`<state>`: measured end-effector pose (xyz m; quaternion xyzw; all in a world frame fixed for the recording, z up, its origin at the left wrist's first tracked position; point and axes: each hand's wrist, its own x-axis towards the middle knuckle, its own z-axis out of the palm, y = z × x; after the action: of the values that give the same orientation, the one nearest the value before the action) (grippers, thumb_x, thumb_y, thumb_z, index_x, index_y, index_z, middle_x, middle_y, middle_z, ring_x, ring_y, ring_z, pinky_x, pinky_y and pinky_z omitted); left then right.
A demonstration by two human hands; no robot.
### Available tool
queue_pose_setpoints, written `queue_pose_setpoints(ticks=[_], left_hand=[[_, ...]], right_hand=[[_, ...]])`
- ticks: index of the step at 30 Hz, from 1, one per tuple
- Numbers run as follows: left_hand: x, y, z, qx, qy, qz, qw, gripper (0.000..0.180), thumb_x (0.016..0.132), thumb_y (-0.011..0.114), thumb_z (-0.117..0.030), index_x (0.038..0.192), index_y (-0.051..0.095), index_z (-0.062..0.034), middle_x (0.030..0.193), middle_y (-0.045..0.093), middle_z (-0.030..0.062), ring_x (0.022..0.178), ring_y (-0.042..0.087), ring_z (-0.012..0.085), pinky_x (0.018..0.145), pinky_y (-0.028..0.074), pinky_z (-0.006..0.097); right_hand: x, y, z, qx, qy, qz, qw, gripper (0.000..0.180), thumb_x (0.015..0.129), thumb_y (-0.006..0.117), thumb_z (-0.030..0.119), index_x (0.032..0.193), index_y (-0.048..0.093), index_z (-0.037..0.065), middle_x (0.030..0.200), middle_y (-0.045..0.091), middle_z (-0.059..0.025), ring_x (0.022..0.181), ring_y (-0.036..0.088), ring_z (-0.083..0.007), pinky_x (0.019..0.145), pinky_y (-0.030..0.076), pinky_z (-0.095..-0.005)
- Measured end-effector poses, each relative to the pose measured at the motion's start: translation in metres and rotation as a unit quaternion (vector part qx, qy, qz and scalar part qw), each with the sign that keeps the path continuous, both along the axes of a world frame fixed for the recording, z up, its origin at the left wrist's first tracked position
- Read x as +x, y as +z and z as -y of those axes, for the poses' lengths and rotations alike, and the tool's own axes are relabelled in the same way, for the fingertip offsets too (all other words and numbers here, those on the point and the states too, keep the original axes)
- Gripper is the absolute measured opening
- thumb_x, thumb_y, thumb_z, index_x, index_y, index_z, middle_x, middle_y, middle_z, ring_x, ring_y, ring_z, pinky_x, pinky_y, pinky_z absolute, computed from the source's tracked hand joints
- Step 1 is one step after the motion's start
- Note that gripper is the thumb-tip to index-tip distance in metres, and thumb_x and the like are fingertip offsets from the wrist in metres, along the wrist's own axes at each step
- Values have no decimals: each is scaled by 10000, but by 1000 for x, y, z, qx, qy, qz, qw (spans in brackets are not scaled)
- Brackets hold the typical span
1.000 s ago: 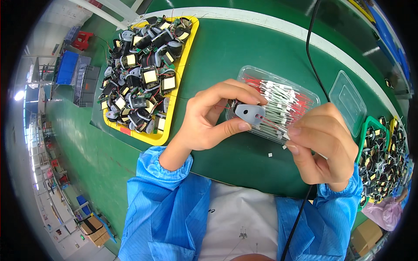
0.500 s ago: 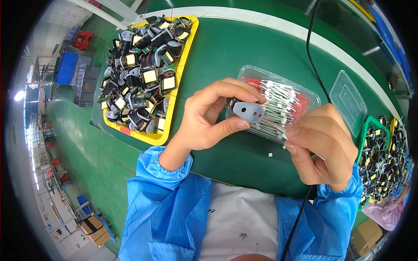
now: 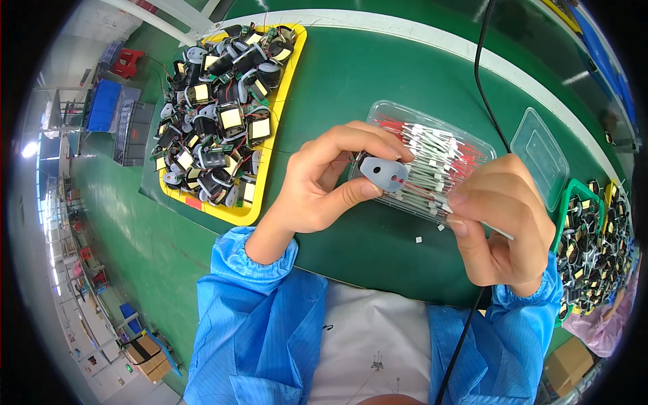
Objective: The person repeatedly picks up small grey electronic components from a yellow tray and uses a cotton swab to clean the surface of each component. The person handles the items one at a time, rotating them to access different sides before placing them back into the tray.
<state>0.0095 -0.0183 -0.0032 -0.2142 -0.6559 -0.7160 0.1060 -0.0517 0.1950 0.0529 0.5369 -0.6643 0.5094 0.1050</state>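
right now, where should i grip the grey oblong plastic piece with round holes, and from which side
Probably pinch the grey oblong plastic piece by opposite edges, from the left, as the left hand does: its flat face points toward the camera, and that grip leaves the holes uncovered.

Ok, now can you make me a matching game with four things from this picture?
Things:
1. Left hand
2. Right hand
3. Yellow tray
4. Clear lid

Matches:
A. Heaped with black-and-grey parts
B. Pinches a thin white piece
C. See-through, lying on the green table
D. Holds a grey-faced part

Right pairs: 1-D, 2-B, 3-A, 4-C.
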Motion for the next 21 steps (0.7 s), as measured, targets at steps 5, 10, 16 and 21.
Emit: queue_pose_setpoints(ticks=[5,10,16,21], left_hand=[[0,1,0,-12,-10,7,1000,305,835,658,-102,1077,504,-1,1064,584,241,1019,580,311,860,483,412],[0,0,1,-22,-9,0,1000,307,833,657,-109,1078,507,0,1060,587,242,1015,579,313,861,479,418],[-1,0,0,-20,-3,-6,1000,309,825,660,-102,1072,509,4,1053,591,248,1011,580,317,861,478,422],[0,0,1,-22,-3,-10,1000,311,822,662,-99,1073,510,3,1054,590,250,1014,579,317,860,479,420]], right_hand=[[1,-1,0,-2,-5,-11,1000,251,715,667,-72,941,577,-9,817,612,-141,668,551,-248,586,443,-339],[1,3,-1,1,-8,-13,1000,261,710,669,-75,945,576,-9,817,612,-141,670,555,-247,591,451,-340],[3,0,2,-6,-12,-30,999,259,703,675,-76,938,583,-18,803,613,-142,661,566,-249,578,458,-337],[2,-1,3,-9,-10,-35,999,257,700,679,-79,933,586,-24,794,617,-143,654,573,-250,571,461,-332]])
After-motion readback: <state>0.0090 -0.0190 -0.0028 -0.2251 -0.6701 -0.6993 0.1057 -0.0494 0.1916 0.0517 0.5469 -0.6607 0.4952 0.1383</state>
